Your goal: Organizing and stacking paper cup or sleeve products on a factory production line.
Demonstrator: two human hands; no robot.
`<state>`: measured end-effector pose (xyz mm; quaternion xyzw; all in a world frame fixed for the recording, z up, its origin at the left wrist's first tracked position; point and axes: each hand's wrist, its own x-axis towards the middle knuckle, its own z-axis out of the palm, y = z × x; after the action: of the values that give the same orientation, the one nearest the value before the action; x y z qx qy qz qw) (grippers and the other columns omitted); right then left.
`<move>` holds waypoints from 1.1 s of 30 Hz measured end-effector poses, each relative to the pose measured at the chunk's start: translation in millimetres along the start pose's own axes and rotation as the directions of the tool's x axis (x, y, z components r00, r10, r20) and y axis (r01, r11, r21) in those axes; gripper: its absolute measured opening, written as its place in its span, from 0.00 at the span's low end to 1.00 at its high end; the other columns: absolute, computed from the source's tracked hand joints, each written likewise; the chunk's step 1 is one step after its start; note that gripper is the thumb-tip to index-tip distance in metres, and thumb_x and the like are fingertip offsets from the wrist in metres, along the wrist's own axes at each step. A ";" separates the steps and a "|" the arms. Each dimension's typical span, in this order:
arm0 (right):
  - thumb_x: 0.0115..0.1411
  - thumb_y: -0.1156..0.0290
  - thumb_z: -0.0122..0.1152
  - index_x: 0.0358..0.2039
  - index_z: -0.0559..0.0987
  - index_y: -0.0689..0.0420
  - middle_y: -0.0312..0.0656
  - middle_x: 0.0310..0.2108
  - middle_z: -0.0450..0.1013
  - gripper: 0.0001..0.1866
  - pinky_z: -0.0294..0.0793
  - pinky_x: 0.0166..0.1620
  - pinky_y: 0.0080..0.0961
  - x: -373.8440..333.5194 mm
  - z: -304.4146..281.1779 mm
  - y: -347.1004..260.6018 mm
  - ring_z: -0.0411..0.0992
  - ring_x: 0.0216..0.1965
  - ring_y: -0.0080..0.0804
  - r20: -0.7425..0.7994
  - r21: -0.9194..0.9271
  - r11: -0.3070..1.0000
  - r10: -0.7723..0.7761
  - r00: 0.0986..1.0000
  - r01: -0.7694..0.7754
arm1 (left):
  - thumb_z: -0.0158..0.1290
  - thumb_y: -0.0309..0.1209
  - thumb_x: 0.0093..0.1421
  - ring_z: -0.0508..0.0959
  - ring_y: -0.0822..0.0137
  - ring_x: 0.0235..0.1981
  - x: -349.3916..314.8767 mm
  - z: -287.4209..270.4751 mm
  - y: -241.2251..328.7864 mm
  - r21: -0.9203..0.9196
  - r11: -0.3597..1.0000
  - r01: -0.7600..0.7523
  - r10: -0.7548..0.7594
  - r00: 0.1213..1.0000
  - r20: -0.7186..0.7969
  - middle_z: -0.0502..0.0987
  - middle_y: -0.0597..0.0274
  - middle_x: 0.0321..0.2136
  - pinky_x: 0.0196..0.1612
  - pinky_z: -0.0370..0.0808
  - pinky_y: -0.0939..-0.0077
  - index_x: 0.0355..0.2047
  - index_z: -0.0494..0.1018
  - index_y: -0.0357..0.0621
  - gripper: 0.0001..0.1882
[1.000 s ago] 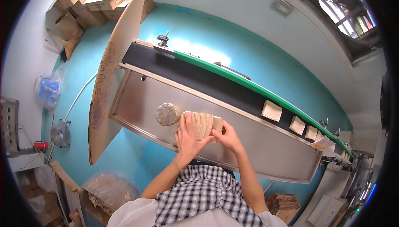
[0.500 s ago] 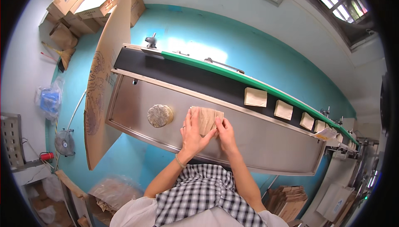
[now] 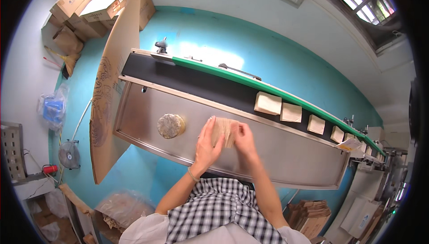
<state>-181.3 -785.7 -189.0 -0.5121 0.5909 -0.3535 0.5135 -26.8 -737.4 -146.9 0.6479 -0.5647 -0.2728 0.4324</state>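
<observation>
Beige sheets (image 3: 225, 128) in a stack are clamped in the left hand's (image 3: 207, 147) grip over the metal surface (image 3: 286, 154), beside a marbled cylinder (image 3: 170, 126). Their right edge is met by the blurred right hand (image 3: 245, 142); whether its grip is closed cannot be told.

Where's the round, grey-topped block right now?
In the head view, the round block stands on the metal tray, left of the picture's centre, just left of the left hand and on the near side of the black belt.
</observation>
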 end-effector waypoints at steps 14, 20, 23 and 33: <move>0.69 0.60 0.58 0.49 0.75 0.59 0.37 0.39 0.76 0.16 0.76 0.36 0.18 5.5 -30.7 -5.8 0.74 0.35 0.20 0.200 0.259 0.919 0.250 0.947 -0.297 | 0.66 0.36 0.54 0.69 0.42 0.60 -4.1 -6.0 -11.5 -0.093 0.970 0.226 -0.223 0.974 0.043 0.67 0.37 0.60 0.61 0.67 0.56 0.71 0.46 0.40 0.52; 0.69 0.61 0.58 0.48 0.75 0.61 0.40 0.40 0.77 0.17 0.77 0.39 0.19 3.7 -14.0 -2.2 0.75 0.35 0.21 -0.043 0.376 0.908 0.215 0.976 -0.184 | 0.63 0.36 0.58 0.70 0.45 0.60 -6.1 2.0 -12.7 -0.192 0.955 0.226 -0.203 0.970 0.132 0.68 0.38 0.59 0.62 0.67 0.60 0.66 0.57 0.35 0.41; 0.70 0.60 0.57 0.51 0.75 0.62 0.38 0.40 0.76 0.18 0.75 0.39 0.19 -17.0 9.7 -10.2 0.73 0.37 0.19 0.047 0.166 0.983 0.070 0.996 -0.077 | 0.63 0.38 0.57 0.70 0.46 0.62 -8.7 4.3 -6.4 -0.288 0.916 0.280 -0.235 0.955 0.181 0.68 0.39 0.60 0.63 0.67 0.61 0.66 0.57 0.34 0.42; 0.67 0.58 0.60 0.48 0.77 0.60 0.34 0.36 0.76 0.18 0.74 0.35 0.18 -17.8 4.6 -14.8 0.72 0.34 0.19 0.179 0.227 0.954 0.156 0.971 -0.195 | 0.70 0.38 0.50 0.68 0.47 0.63 -6.7 1.6 -6.6 -0.216 0.928 0.303 -0.270 0.948 0.171 0.66 0.37 0.61 0.64 0.67 0.60 0.68 0.50 0.37 0.53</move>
<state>-174.2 -771.3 -171.7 -0.4173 0.5435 -0.3341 0.6472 -26.3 -731.4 -154.4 0.6461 -0.4554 -0.4434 0.4226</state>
